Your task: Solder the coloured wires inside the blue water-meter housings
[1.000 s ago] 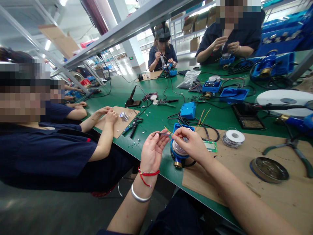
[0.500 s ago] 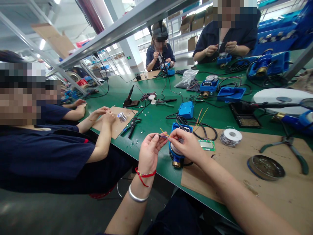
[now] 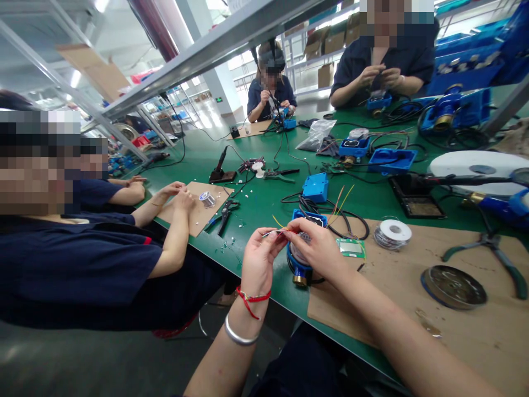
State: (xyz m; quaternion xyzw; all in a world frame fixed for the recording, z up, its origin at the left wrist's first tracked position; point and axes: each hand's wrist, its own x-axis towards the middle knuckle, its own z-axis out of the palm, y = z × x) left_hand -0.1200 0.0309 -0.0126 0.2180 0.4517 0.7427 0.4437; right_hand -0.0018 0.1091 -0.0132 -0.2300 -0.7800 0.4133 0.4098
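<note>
Thin coloured wires (image 3: 279,230) run between my two hands, above the table's near edge. My left hand (image 3: 261,251) pinches them from the left, a red string and a silver bangle on its wrist. From the right, my right hand (image 3: 312,242) closes thumb and fingers on the same wires. Behind and partly under my right hand is a blue meter (image 3: 301,274) with a brass end, its black cable coiled behind it. A small green circuit board (image 3: 351,248) lies just right of my right hand.
On the cardboard (image 3: 388,286) are a solder spool (image 3: 392,234), a round tin (image 3: 453,286) and green-handled cutters (image 3: 491,242). Beyond stand a blue box (image 3: 315,187) and a soldering-iron holder (image 3: 417,197). A person (image 3: 74,264) works at the left; others sit across the table.
My left hand has shifted slightly right, closer to my right hand. The dark wire seen between them now shows less, and white and red strands show.
</note>
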